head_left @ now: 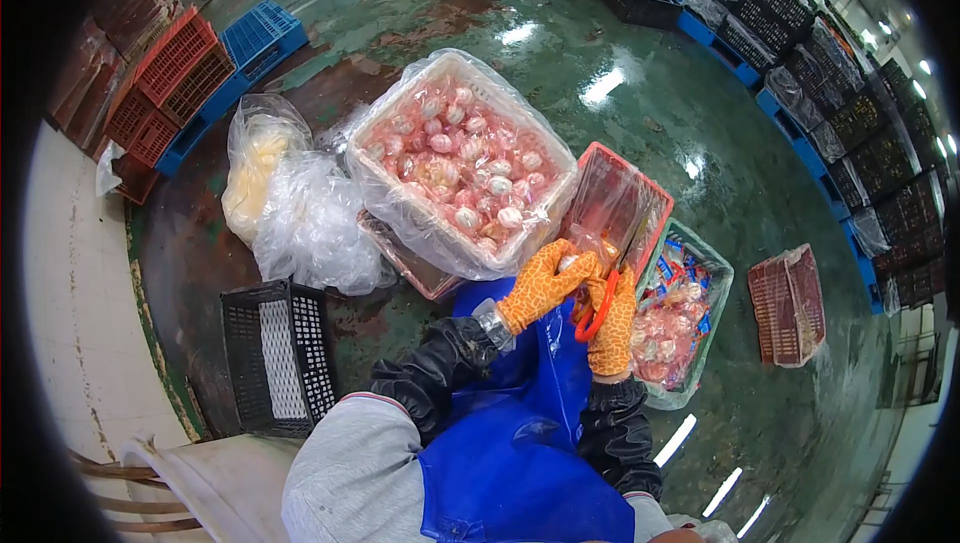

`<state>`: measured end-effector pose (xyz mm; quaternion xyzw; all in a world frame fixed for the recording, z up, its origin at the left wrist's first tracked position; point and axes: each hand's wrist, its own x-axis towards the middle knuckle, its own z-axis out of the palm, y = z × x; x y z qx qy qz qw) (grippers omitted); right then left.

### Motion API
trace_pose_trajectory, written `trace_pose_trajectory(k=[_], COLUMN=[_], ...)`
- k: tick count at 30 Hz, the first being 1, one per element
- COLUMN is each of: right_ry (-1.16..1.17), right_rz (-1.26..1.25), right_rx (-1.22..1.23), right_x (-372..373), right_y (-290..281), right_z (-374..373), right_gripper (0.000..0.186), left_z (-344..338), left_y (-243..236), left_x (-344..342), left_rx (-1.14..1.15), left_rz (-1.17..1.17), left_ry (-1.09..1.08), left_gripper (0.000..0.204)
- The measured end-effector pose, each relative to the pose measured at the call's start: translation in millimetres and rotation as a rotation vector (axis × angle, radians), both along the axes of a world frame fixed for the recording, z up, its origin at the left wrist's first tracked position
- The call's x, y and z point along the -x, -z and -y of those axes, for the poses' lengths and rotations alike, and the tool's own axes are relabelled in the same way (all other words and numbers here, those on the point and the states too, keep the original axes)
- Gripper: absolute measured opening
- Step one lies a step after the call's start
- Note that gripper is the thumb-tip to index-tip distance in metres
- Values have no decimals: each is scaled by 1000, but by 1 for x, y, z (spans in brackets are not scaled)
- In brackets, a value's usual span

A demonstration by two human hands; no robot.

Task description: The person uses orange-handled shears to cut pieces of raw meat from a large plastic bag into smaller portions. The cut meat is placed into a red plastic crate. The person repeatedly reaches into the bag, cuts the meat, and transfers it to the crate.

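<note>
Both hands wear orange patterned gloves and meet over the near end of a red crate (655, 205) lined with clear plastic. My left hand (535, 291) is closed on a small clear plastic packet (592, 245) with something round and pale inside. Red-handled scissors (600, 311) are in my right hand (612, 335), their blades mostly hidden by the packet and fingers. Left of the red crate stands a large white bin (352, 155), plastic-lined and full of pinkish packets (465, 158) with round white pieces. A green crate (722, 293) at the right holds more packets and blue-red wrappers.
Clear plastic bags (310, 213) lie left of the bin, above a black crate (328, 343). A pinkish crate (785, 308) sits at the right on the wet green floor (480, 28). Stacked black crates (850, 108) on blue pallets line the right; red crates (175, 58) stand upper left.
</note>
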<state>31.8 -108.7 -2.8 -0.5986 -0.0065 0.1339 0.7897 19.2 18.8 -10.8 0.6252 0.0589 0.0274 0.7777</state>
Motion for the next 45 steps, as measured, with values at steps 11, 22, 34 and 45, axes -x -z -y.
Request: trace_pose_trajectory(k=[11, 22, 34, 45], right_ry=[176, -177, -336, -301], right_rz=[93, 231, 171, 197], right_rx=[-246, 336, 617, 418], right_x=[-13, 9, 1, -11], right_y=[12, -17, -19, 3], right_z=[-14, 15, 21, 28], right_gripper=[37, 42, 29, 26], left_z=[24, -22, 8, 12], left_y=[4, 16, 13, 17], left_x=[-3, -34, -31, -39], left_rx=[263, 372, -60, -43], left_rz=[-107, -99, 153, 28], left_ry=[-152, -366, -418, -312], left_gripper=[24, 40, 28, 33])
